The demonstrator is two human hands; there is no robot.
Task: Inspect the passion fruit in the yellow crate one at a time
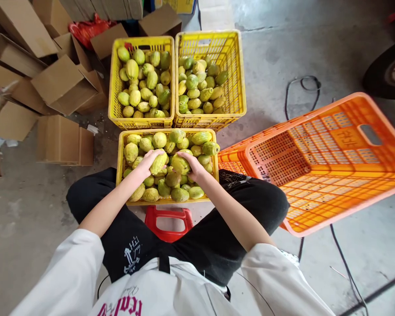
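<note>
My left hand [149, 161] is closed around a bumpy yellow-green citron [158, 163]. A second, greener citron [181, 164] is gripped by my right hand [194, 166], its fingers over the top and side. Both hands are just above the front yellow crate [166, 202], which stands between my knees and is full of similar fruit, some lying above its rim. How far the held fruits are lifted off the pile I cannot tell. My fingertips are partly hidden by the fruit.
Two more yellow crates of citrons, a left one [110, 96] and a right one [242, 87], stand behind. An orange crate [342, 140] leans at the right. Cardboard boxes [64, 85] crowd the left; a red stool [169, 235] shows below. Black cable [344, 254] crosses the floor near a wheel [390, 70].
</note>
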